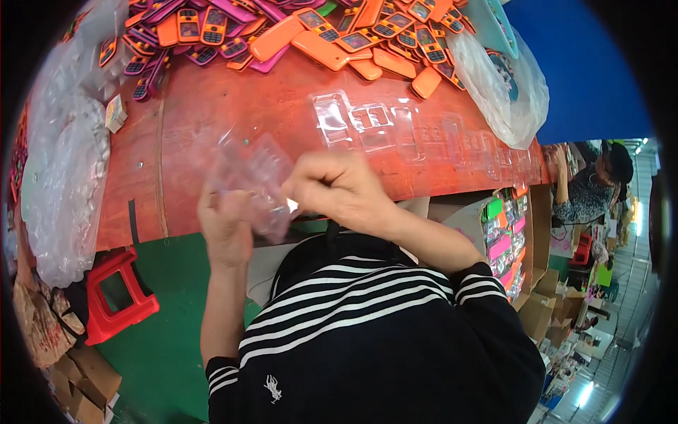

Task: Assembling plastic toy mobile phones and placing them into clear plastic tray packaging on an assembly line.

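Note:
Near the table's front edge, my left hand (227, 222) is closed on clear plastic blister trays (265, 177), partly smeared by motion. Whether it is one tray or a few nested together, I cannot tell. My right hand (342, 191) has its fingers curled in and pinches at the right side of that plastic, where a bright white glint shows at the fingertips. To the right, a row of clear blister trays (330, 120) lies on the red table (198, 99). Behind them, orange and purple toy phones (318, 49) are heaped along the far side.
Crumpled plastic bags (67, 191) cover the table's left end, with a small box (116, 114) beside them. Another bag (505, 106) sits far right. A red stool (120, 297) stands at lower left. Right of me is a carton of packed toys (501, 240). A person (597, 177) works beyond.

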A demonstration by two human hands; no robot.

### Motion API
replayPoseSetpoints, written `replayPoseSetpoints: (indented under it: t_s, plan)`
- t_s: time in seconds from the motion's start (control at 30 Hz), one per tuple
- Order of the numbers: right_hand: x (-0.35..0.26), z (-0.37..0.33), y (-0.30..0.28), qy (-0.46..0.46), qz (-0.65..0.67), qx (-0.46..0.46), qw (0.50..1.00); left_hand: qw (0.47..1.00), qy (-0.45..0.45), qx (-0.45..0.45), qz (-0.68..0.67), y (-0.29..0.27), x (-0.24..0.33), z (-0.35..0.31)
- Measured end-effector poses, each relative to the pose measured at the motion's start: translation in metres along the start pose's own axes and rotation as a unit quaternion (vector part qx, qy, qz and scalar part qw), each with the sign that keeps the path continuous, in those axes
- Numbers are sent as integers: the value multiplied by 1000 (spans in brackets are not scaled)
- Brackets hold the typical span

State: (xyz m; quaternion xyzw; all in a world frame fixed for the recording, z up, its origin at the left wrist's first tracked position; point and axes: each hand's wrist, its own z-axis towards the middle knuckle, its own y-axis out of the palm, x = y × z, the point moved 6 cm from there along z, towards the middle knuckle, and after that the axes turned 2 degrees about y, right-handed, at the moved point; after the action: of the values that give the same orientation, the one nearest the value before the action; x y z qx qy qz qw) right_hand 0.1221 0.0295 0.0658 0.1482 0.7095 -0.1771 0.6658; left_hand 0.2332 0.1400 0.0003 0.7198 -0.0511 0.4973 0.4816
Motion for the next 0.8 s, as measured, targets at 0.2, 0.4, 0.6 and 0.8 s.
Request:
replayPoseSetpoints:
  t_s: [0.2,0.4,0.6,0.8]
  plan:
    - [-29,24,40,-222,-551,111,797,993,62,79,54,-60,38,-13]
    - [23,67,52,-121,-622,52,772,991,59,97,67,-74,42,-27]
    - [-12,47,67,-207,-305,-32,929,993,64,74,58,-66,40,-22]
    - [11,39,93,-6,13,-197,980,991,92,59,72,-50,46,-17]
